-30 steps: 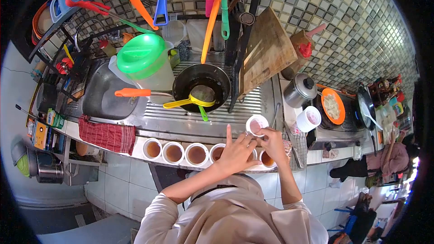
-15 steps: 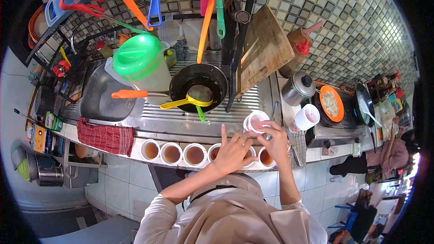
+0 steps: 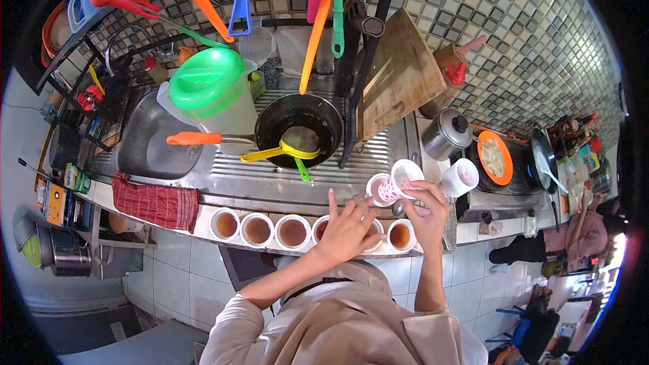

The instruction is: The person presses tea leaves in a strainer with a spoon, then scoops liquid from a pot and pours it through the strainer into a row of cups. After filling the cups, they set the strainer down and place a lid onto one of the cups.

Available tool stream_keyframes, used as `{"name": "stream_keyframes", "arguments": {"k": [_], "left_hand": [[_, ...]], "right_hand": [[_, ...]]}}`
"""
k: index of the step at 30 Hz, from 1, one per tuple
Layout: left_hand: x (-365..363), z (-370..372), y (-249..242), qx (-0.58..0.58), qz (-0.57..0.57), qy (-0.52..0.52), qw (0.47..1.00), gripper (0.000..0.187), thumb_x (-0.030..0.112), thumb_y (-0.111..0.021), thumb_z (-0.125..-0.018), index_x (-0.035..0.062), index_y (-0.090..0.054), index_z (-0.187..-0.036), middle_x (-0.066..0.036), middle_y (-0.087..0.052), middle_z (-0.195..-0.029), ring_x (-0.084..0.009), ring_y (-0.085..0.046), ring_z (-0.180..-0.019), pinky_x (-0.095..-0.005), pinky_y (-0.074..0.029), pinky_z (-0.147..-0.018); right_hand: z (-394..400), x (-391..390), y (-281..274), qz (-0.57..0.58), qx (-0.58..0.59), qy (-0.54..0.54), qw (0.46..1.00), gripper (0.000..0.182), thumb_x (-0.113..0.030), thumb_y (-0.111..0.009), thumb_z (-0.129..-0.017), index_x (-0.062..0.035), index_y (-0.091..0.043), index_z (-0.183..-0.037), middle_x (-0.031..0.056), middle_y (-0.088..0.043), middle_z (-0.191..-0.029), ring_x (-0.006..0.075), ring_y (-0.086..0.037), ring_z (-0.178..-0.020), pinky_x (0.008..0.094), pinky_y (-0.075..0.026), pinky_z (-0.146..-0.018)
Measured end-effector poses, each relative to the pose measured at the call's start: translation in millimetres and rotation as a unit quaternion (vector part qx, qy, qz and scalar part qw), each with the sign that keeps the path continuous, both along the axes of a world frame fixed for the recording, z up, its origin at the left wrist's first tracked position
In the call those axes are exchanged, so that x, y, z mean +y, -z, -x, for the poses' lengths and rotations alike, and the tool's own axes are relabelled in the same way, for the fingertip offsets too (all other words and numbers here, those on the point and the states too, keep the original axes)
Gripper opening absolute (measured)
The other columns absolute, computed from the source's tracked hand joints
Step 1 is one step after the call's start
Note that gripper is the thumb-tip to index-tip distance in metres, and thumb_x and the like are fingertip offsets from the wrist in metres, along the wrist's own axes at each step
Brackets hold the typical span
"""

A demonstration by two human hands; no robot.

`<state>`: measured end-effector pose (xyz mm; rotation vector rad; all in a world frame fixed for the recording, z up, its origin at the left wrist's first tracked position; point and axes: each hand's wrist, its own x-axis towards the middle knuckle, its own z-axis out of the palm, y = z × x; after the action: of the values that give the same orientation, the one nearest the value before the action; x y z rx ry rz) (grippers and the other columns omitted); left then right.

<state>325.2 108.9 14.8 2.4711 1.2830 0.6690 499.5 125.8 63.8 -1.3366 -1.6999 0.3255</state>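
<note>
My right hand (image 3: 427,213) grips a white paper cup (image 3: 406,174) by its side, the cup tilted with its mouth up and away from me. Just left of it, a second paper cup (image 3: 382,189) with pink dots stands close to the first. My left hand (image 3: 343,230) is open, fingers stretched and spread, over the row of cups along the counter's front edge. It partly hides several of them. A cup of brown liquid (image 3: 293,231) stands left of that hand, and another filled cup (image 3: 401,234) sits beside my right wrist.
A stack of white cups (image 3: 460,177) stands right of my right hand. Behind the row are a dark pan (image 3: 298,109) with a yellow strainer (image 3: 270,154) and a green-lidded pitcher (image 3: 223,105). A red cloth (image 3: 155,204) lies left. A person (image 3: 581,233) is at far right.
My right hand has moved slightly right, separating the cup it holds from the dotted one, which now shows its side. My left hand has stayed nearly still.
</note>
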Motion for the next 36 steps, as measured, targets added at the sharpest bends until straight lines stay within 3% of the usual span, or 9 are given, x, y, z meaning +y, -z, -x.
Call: {"name": "stream_keyframes", "arguments": {"k": [4, 6, 7, 11, 17, 26, 30, 32, 36], "left_hand": [[2.2, 7.6, -13.7, -0.062, 0.009, -0.049, 0.997, 0.050, 0.042, -0.054, -0.077, 0.0070, -0.045, -0.112, -0.010, -0.042, -0.120, -0.0293, -0.035, -0.116, -0.0619, -0.007, -0.096], [3.5, 13.9, -22.6, -0.085, 0.002, -0.064, 0.994, 0.050, 0.040, -0.056, -0.077, 0.0067, -0.044, -0.112, -0.011, -0.042, -0.120, -0.0293, -0.035, -0.116, -0.0598, -0.008, -0.097], [3.5, 17.4, -25.8, -0.106, -0.003, -0.080, 0.991, 0.051, 0.038, -0.057, -0.076, 0.0064, -0.042, -0.112, -0.012, -0.041, -0.121, -0.0294, -0.035, -0.116, -0.0578, -0.009, -0.098], [1.7, 29.7, -30.4, -0.150, -0.019, -0.087, 0.985, 0.055, 0.033, -0.064, -0.072, 0.0060, -0.041, -0.113, -0.012, -0.042, -0.121, -0.0296, -0.037, -0.116, -0.0548, -0.013, -0.098], [-4.6, 58.8, -30.7, -0.216, -0.044, -0.064, 0.973, 0.069, 0.027, -0.073, -0.061, 0.0087, -0.036, -0.116, -0.012, -0.042, -0.122, -0.0310, -0.039, -0.115, -0.0524, -0.018, -0.098], [-11.7, 159.5, -39.1, -0.208, -0.125, -0.022, 0.970, 0.062, 0.020, -0.069, -0.063, 0.0103, -0.039, -0.116, -0.009, -0.051, -0.115, -0.0272, -0.046, -0.109, -0.0495, -0.019, -0.097], [-11.5, 221.8, -29.2, -0.226, -0.191, -0.077, 0.952, 0.068, 0.019, -0.075, -0.056, 0.0090, -0.038, -0.113, -0.012, -0.050, -0.112, -0.0283, -0.047, -0.104, -0.0479, -0.023, -0.094], [-10.3, 252.1, -17.8, -0.271, -0.194, -0.189, 0.924, 0.073, 0.015, -0.076, -0.052, 0.0075, -0.038, -0.113, -0.014, -0.048, -0.110, -0.0314, -0.046, -0.101, -0.0472, -0.025, -0.092], [-15.2, 304.6, 15.5, -0.284, -0.077, -0.264, 0.919, 0.078, 0.010, -0.075, -0.052, 0.0043, -0.035, -0.118, -0.016, -0.046, -0.110, -0.0323, -0.042, -0.101, -0.0429, -0.029, -0.088]], "right_hand": [[3.3, -5.3, -2.5, -0.048, -0.038, -0.009, 0.998, 0.022, 0.005, -0.063, -0.059, -0.0045, -0.066, -0.078, 0.0077, -0.059, -0.092, 0.0228, -0.057, -0.086, 0.0289, -0.046, -0.072], [6.9, -8.2, 0.2, -0.076, -0.039, -0.030, 0.996, 0.023, 0.004, -0.064, -0.056, -0.0056, -0.066, -0.076, 0.0066, -0.058, -0.094, 0.0251, -0.056, -0.088, 0.0334, -0.046, -0.076], [7.9, -9.1, 3.4, -0.088, -0.052, -0.038, 0.994, 0.024, 0.003, -0.065, -0.054, -0.0067, -0.066, -0.075, 0.0064, -0.058, -0.094, 0.0268, -0.055, -0.090, 0.0400, -0.043, -0.081], [20.6, -12.4, 6.4, -0.126, -0.082, -0.076, 0.986, 0.024, 0.000, -0.066, -0.053, -0.0086, -0.067, -0.076, 0.0068, -0.058, -0.093, 0.0271, -0.054, -0.093, 0.0456, -0.040, -0.087], [59.9, -20.1, 10.3, -0.160, -0.083, -0.132, 0.975, 0.024, 0.000, -0.067, -0.054, -0.0091, -0.067, -0.076, 0.0063, -0.059, -0.093, 0.0276, -0.055, -0.095, 0.0465, -0.039, -0.087], [169.0, -43.4, 0.3, -0.161, -0.027, -0.168, 0.972, 0.029, 0.001, -0.065, -0.056, -0.0129, -0.067, -0.081, 0.0068, -0.057, -0.101, 0.0279, -0.056, -0.095, 0.0428, -0.043, -0.086], [218.0, -54.6, -2.2, -0.148, 0.011, -0.166, 0.975, 0.036, 0.002, -0.061, -0.053, -0.0136, -0.067, -0.085, 0.0094, -0.054, -0.106, 0.0297, -0.054, -0.099, 0.0426, -0.043, -0.084], [237.8, -61.1, -1.2, -0.141, 0.023, -0.176, 0.974, 0.033, 0.007, -0.057, -0.056, -0.0093, -0.068, -0.083, 0.0124, -0.052, -0.102, 0.0321, -0.053, -0.098, 0.0428, -0.044, -0.085], [275.2, -76.1, 4.3, -0.131, 0.075, -0.152, 0.977, 0.028, 0.007, -0.055, -0.057, -0.0042, -0.066, -0.080, 0.0128, -0.053, -0.100, 0.0305, -0.055, -0.095, 0.0383, -0.047, -0.080]]}}
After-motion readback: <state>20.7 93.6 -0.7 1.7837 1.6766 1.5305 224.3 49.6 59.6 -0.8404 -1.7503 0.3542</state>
